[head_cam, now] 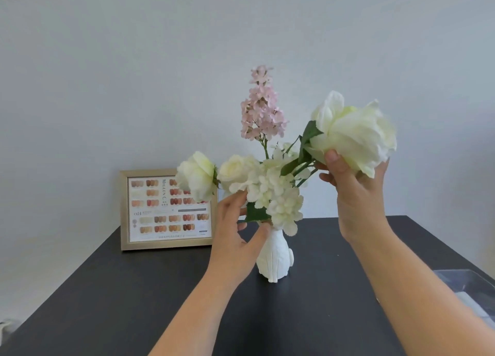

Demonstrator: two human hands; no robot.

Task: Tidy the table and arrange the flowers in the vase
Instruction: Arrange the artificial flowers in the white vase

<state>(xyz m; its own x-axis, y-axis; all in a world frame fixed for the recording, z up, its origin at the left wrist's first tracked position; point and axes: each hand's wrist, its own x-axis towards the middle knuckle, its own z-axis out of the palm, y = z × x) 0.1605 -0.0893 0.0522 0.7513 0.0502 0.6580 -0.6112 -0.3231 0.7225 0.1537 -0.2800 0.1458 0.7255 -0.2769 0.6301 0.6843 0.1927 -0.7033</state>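
Note:
A small white vase point(276, 259) stands mid-table and holds a bunch of flowers. In it are a tall pink sprig point(261, 106), white hydrangea heads point(278, 195) and two pale roses point(197, 175) leaning left. My left hand point(235, 237) rests at the vase's neck, fingers around the stems and a green leaf point(254, 213). My right hand point(353, 184) is raised at the right and grips a large white rose point(353, 133) under its head. That rose's stem point(302, 168) slants down toward the bunch; its lower end is hidden among the flowers.
The table point(134, 288) is dark, and its edges fall away left and right. A gold-framed colour chart point(166, 209) leans against the wall at the back left. A clear plastic box point(471, 288) sits at the right edge.

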